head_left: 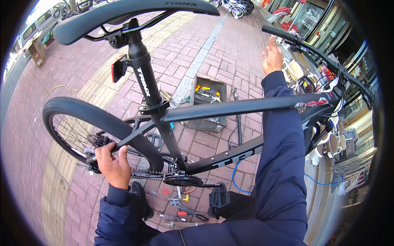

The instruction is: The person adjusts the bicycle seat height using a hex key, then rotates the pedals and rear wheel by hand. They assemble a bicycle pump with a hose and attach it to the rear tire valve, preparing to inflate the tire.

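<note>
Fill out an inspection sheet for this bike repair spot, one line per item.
Surface: red brick paving with a tan tactile strip.
Job's things: black bicycle standing upright; rear wheel, chain and crank visible.
Clutter: open toolbox beyond the frame; pliers, a red-handled tool and other small tools scattered on the bricks under the crank.
Grippers: left hand grips the frame stay by the rear hub; right hand is open, just under the handlebar.
Cables: blue cable looping on the ground.
Surroundings: shopfronts at right, parked bikes far ahead, vehicles and a cardboard box at left.
</note>
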A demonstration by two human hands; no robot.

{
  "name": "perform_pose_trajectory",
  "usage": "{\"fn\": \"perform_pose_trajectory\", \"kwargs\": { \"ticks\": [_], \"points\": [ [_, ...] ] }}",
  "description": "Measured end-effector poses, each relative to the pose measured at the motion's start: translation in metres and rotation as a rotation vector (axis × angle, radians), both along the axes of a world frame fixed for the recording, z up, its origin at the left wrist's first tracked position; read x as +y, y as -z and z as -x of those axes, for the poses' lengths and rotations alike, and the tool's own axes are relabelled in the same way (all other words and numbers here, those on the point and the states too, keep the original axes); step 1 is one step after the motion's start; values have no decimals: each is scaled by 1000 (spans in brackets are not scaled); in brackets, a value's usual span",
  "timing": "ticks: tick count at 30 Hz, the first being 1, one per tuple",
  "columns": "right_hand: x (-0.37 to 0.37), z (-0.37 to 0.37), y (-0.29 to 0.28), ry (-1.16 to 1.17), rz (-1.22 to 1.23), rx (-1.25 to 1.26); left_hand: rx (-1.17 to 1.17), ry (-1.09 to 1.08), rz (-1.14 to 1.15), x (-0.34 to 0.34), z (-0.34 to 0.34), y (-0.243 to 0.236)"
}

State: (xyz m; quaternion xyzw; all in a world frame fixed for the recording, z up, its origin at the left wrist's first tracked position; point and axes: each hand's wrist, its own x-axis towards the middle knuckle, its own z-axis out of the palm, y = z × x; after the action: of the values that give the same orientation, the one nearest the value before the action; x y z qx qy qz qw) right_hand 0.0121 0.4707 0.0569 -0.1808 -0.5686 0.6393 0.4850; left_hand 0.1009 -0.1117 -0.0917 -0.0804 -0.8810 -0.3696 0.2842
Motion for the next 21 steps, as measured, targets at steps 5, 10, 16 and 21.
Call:
{"fn": "perform_pose_trajectory", "kwargs": {
  "ticks": [5,10,16,21],
  "points": [
    [28,24,-29,-180,-5,169,14,24,-42,-3,2,7],
    [22,33,-37,-231,178,271,63,0,-13,-1,0,9],
    [13,42,-39,-118,206,347,-2,-43,36,-5,-1,2],
    [7,50,-39,-101,158,481,-27,-33,9,-4,1,2]
  ]
}}
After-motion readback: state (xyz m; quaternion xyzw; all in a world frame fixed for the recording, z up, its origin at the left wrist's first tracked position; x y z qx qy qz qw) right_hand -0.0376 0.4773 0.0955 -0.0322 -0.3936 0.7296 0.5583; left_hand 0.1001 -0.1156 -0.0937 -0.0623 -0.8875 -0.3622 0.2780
